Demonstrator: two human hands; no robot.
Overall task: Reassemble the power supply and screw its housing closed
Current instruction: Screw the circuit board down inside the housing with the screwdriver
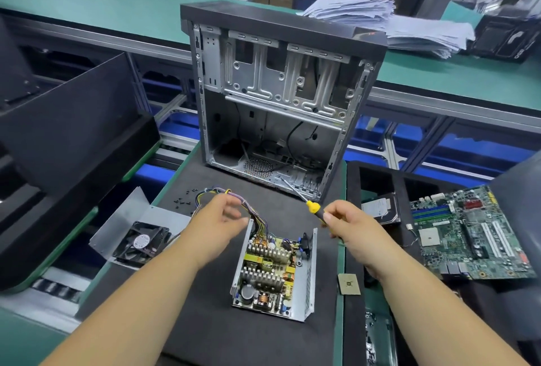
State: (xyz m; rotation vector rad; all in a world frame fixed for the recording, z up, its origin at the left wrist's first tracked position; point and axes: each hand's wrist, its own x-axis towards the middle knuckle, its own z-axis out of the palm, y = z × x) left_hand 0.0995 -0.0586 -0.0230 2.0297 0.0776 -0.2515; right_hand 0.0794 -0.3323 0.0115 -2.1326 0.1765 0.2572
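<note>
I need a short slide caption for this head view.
Open power supply on mat; left hand at its wires, right hand holding screwdriver.
</note>
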